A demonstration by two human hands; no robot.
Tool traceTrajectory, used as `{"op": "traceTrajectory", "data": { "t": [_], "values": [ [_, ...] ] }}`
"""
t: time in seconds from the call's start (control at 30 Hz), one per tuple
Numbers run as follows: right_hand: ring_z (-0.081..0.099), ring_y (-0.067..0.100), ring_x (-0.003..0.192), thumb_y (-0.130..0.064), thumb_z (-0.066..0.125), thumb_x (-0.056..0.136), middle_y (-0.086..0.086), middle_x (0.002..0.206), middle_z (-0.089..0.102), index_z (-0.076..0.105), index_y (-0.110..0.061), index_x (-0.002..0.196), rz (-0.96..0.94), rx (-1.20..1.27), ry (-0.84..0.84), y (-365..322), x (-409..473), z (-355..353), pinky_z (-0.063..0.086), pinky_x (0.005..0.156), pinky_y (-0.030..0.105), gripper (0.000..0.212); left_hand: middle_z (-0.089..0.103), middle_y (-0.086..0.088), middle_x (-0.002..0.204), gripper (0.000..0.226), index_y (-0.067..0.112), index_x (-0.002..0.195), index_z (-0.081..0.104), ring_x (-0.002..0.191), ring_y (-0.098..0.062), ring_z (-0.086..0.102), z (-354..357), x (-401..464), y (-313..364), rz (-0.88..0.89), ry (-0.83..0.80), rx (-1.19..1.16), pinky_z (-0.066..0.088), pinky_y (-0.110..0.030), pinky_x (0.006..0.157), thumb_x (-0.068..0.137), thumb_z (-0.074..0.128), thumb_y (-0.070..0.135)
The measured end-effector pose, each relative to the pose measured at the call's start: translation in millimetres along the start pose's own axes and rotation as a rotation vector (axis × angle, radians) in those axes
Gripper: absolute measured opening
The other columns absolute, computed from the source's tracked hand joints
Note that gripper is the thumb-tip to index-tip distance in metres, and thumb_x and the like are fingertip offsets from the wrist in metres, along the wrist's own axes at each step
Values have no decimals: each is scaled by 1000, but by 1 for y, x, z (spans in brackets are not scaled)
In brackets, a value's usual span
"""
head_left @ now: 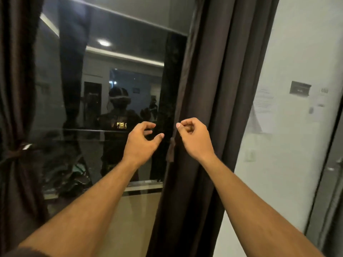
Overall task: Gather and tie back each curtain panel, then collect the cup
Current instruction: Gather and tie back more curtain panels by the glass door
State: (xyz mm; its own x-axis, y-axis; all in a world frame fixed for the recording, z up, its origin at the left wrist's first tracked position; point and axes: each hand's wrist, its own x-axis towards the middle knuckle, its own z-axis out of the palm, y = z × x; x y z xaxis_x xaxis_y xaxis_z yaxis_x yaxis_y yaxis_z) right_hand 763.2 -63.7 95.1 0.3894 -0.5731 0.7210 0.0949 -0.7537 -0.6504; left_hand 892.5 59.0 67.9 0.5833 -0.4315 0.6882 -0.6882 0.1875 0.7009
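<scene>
I see both hands raised before the dark window (115, 89): my left hand (143, 140) is loosely curled and holds nothing, while my right hand (193, 136) is clenched at the right curtain's (219, 108) inner edge, whether gripping it I cannot tell. The left curtain (14, 89) is already tied back with a band (14, 154).

Dim, glass (111, 89) reflecting ceiling light, edges warped

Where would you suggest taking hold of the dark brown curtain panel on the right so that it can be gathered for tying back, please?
Probably at the dark brown curtain panel's inner hem, at the height of the small fabric tie hanging there. Come from the window side: the folds hang straight and loose, so the right hand, already beside that edge, could sweep them towards the white wall while the left hand takes the tie.
</scene>
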Motion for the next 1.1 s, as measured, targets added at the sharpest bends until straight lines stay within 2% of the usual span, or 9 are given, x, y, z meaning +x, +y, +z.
{"op": "traceTrajectory", "data": {
  "t": [0.1, 0.23, 0.43, 0.53, 0.63, 0.77, 0.83, 0.97, 1.1],
  "values": [
    [64, -3, 80, -37, 70, 97, -9, 90, 69, 66, -23, 105, -29, -4, 30, 39, 35, -49, 48, 71, 10, 17, 61, 4, 135, 49, 19, 132, 62, 129, -13, 56, 59, 38, 17, 17, -7, 36, 49, -36, 107, 88, 80, 30],
    [64, -3, 88, -38, 71, 95, -11, 97, 67, 61, -27, 114, 3, 19, 45, 87, 82, -104, 52, 82, 20, 24, 51, 1, 147, 66, 22, 143, 52, 137, -19, 50, 117, 95, 23, -45, 44, 70, 44, -38, 113, 85, 83, 31],
    [43, 12, 138, -43, 74, 92, -6, 148, 44, 44, -25, 145, -31, -42, 79, 129, 145, -142, 40, 110, 29, 64, 30, -4, 166, 115, 26, 164, 11, 148, -28, 38, 157, 151, 24, -189, 13, -3, 36, -53, 120, 79, 89, 23],
    [26, 23, 152, -40, 77, 90, 3, 166, 19, 22, -19, 160, 22, -80, 130, 140, 171, -147, 33, 122, 43, 91, 59, -5, 142, 91, 25, 161, 25, 119, -25, 64, 175, 162, 24, -207, 57, 62, 55, -47, 101, 88, 77, 9],
    [25, 28, 154, -31, 79, 90, 7, 171, 1, 1, -17, 164, 137, 49, 67, 144, 195, -145, 28, 121, 39, 107, 71, 0, 111, 60, 25, 147, 48, 87, -17, 70, 186, 165, 21, -168, 55, 114, 59, -38, 77, 94, 63, 2],
    [41, 20, 143, -7, 67, 98, 9, 166, 26, -11, -20, 163, 150, 146, -53, 134, 216, -124, 33, 110, 24, 102, 79, 0, 93, 52, 37, 131, 61, 72, -16, 74, 193, 166, 24, -117, -84, -33, 57, -28, 62, 95, 54, 0],
    [51, 21, 135, 2, 59, 96, 10, 156, 45, -2, -22, 165, 87, 71, -73, 119, 221, -103, 37, 103, 21, 95, 79, 7, 100, 55, 43, 126, 62, 85, -12, 75, 193, 167, 29, -48, -151, -67, 59, -25, 73, 88, 62, 4],
    [62, 30, 124, 0, 55, 92, 9, 134, 65, 49, -20, 146, -30, -81, -129, 83, 220, -60, 52, 99, 32, 58, 75, 9, 116, 85, 49, 135, 49, 105, -12, 73, 188, 168, 33, 46, -372, -147, 58, -22, 83, 69, 80, 6],
    [67, 30, 112, -10, 60, 94, 10, 118, 72, 66, -12, 122, -86, -102, -233, 57, 220, -50, 56, 95, 39, 29, 74, 12, 116, 74, 42, 139, 49, 110, -6, 70, 175, 169, 31, 105, -208, -56, 57, -18, 84, 83, 80, 5]
  ]
}}
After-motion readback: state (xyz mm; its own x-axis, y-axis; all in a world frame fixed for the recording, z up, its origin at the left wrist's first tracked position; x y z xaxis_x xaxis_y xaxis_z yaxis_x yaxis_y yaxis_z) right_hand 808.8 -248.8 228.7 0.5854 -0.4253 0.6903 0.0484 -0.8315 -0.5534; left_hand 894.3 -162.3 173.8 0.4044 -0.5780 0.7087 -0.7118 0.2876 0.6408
